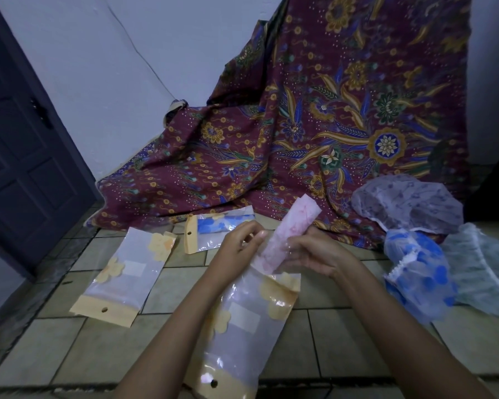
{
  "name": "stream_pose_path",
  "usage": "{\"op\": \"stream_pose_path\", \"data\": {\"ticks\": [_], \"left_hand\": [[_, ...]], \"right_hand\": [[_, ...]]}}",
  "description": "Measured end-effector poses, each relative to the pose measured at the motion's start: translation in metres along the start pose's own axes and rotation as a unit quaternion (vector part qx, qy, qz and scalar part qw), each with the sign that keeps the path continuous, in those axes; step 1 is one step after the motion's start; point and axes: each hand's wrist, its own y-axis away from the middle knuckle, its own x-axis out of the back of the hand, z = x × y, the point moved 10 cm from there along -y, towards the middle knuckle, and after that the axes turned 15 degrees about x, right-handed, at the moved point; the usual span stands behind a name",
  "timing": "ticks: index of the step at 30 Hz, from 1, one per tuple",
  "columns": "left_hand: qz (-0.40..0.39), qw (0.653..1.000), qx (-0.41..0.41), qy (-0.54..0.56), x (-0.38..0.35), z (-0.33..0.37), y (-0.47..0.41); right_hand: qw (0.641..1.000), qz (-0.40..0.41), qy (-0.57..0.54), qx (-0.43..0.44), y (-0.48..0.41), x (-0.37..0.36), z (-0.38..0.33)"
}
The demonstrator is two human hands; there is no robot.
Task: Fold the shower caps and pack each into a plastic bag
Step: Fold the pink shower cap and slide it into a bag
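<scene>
Now left hand (238,244) pinches plastic bag (242,341), right hand (314,254) grips rolled shower cap (288,228); label (244,316) unreadable.

The plastic bag (242,326) is made of clear, glossy film, with glare caught near the matt yellow header strip (228,381). The pink shower cap (288,234) is thin, crinkly, half-sheer stuff. Matt printed cloth (314,125) is draped along the far edge of the floor (343,349), whose tiles are dull and slightly rough-looking.

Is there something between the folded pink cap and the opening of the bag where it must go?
Nothing visible is in the way. The pink cap already meets the mouth of the plastic bag, with the left hand and right hand holding them.
</scene>
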Motion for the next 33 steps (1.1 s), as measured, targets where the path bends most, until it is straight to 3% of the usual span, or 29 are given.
{"op": "stream_pose_path", "data": {"ticks": [5, 12, 17, 24, 27, 30, 33], "left_hand": [[0.063, 0.996, 0.038, -0.049, 0.01, -0.005, 0.003], [0.176, 0.968, 0.017, -0.179, 0.016, 0.009, 0.009], [0.257, 0.902, -0.04, -0.343, 0.014, 0.027, 0.016], [0.322, 0.847, -0.078, -0.415, 0.011, 0.034, 0.019], [0.311, 0.857, -0.08, -0.403, 0.006, 0.035, 0.017], [0.266, 0.912, -0.025, -0.31, 0.01, 0.021, 0.012], [0.121, 0.979, 0.097, -0.132, 0.005, -0.004, 0.0]], "right_hand": [[0.997, 0.021, -0.067, 0.015, -0.003, 0.008, -0.001], [0.996, 0.045, -0.072, -0.008, -0.007, 0.01, 0.015], [0.995, 0.021, -0.056, -0.077, 0.003, 0.003, 0.024], [0.995, -0.053, -0.044, -0.067, 0.007, -0.008, 0.017], [0.995, -0.049, -0.059, -0.066, 0.005, -0.009, 0.018], [0.996, -0.025, -0.06, -0.059, 0.001, -0.004, 0.019], [0.997, -0.002, -0.057, -0.047, -0.002, 0.001, 0.018]]}}
